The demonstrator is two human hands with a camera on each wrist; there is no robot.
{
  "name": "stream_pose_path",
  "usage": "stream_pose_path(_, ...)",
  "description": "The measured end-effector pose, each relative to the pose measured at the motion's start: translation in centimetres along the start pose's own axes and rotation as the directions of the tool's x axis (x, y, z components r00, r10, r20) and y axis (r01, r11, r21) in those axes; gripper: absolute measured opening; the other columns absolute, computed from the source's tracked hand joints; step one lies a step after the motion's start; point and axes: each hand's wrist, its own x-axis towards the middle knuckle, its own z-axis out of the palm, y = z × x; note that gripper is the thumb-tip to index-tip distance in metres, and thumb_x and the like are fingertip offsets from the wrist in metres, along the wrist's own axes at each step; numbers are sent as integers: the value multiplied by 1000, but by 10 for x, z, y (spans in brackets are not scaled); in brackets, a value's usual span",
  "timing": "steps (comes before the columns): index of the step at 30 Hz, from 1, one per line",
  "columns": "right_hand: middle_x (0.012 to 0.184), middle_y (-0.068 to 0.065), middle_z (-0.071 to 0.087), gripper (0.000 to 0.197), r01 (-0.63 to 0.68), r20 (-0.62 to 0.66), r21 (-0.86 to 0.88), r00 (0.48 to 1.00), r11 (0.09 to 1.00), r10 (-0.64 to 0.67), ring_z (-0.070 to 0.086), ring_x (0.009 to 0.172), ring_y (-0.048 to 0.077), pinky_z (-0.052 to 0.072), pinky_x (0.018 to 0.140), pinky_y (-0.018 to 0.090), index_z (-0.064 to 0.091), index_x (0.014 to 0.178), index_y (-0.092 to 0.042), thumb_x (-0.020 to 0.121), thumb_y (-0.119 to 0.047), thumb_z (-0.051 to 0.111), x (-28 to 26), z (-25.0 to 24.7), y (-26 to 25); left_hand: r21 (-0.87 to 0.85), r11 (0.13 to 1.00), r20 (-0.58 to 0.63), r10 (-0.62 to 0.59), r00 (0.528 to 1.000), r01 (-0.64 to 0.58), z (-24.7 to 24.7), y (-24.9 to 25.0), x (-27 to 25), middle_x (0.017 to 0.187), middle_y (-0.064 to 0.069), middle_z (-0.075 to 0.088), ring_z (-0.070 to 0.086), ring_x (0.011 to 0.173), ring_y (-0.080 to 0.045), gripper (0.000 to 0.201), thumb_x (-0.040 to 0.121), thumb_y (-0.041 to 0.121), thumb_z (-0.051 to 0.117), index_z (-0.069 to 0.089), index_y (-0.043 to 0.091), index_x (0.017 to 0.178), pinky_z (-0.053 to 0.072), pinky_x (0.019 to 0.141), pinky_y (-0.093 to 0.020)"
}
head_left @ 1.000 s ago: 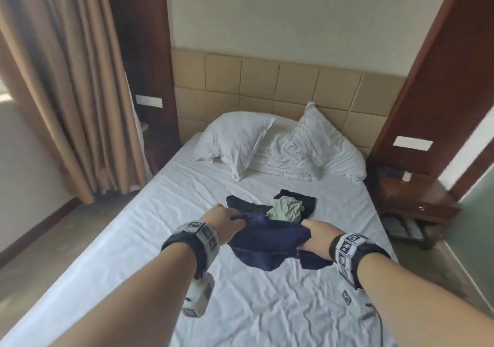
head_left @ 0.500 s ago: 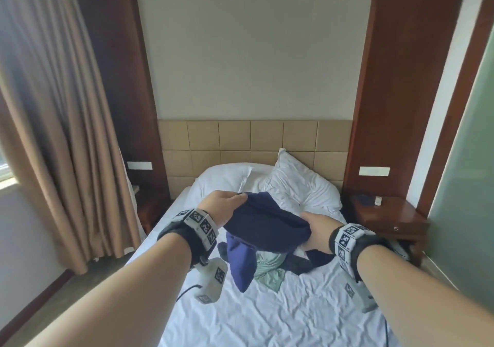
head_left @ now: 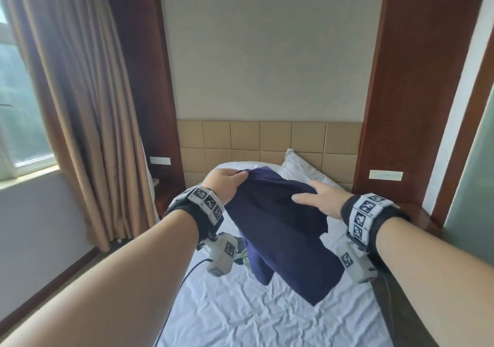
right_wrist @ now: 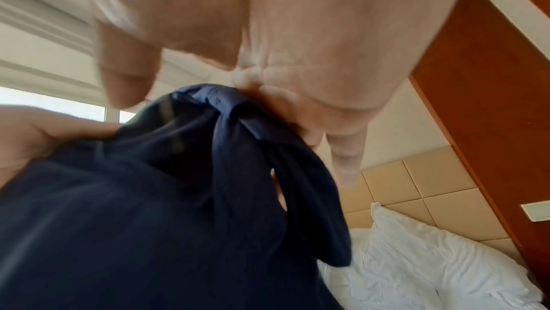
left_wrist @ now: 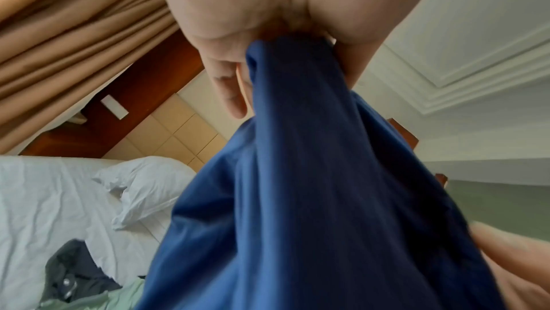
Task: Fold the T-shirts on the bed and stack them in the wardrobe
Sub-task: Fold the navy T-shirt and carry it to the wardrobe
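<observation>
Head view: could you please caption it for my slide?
Both hands, left hand and right hand, hold a navy T-shirt above the white bed.

A navy T-shirt [head_left: 278, 221] hangs bunched in the air above the bed [head_left: 240, 314], gripped at its top edge by the left hand [head_left: 226, 186] and right hand [head_left: 320, 199]. Its loose lower part drapes down toward the rumpled white sheet. A pale green T-shirt [left_wrist: 119, 296] and a dark garment [left_wrist: 74, 275] lie crumpled on the bed beneath.

Open bedsheet [head_left: 267, 314] below; clothes heap [left_wrist: 74, 279] and pillows [right_wrist: 431, 256] beyond.
</observation>
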Motion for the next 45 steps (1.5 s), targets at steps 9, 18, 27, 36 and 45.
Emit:
stream_pose_path(9,67,-7,57,29,100,-214,-160,968,982,-134,52,65,13,33,52,16,54,70,-18,93,-26,71,-14,-17,-36,313,940,185,77,980,-133,-19,16,17,83,-5,72,67,81,-28,33,94,44,62,73,19,77,54,81,-36)
stream_pose_path(18,73,-8,57,15,140,-107,-430,973,892,-204,56,74,18,40,60,26,63,76,-27,90,-23,67,-25,-17,-91,261,898,575,150,804,-354,-3,54,13,124,7,69,64,112,-13,48,78,35,78,67,35,125,50,103,-33)
stream_pose_path(27,65,-6,55,10,71,-157,-475,974,877,-163,48,61,15,34,47,20,66,81,-16,85,-24,69,-38,-35,-92,187,879,583,261,770,-439,26,91,-5,84,-2,66,63,69,-14,17,88,20,67,65,18,105,59,71,-28)
stream_pose_path(36,81,-7,67,6,61,-260,-487,942,871,-211,62,79,17,47,67,28,71,90,-24,86,-20,71,-41,-69,-70,326,793,479,332,813,-515,49,96,-4,120,-24,59,71,76,-31,13,82,19,48,51,32,80,55,64,-31)
stream_pose_path(45,82,8,69,15,-81,-570,-78,821,994,22,60,79,27,41,63,29,74,89,-10,92,-10,59,-32,-62,-10,293,841,320,361,876,-454,54,46,12,89,-4,62,57,85,-28,14,100,28,51,56,20,89,37,66,-32)
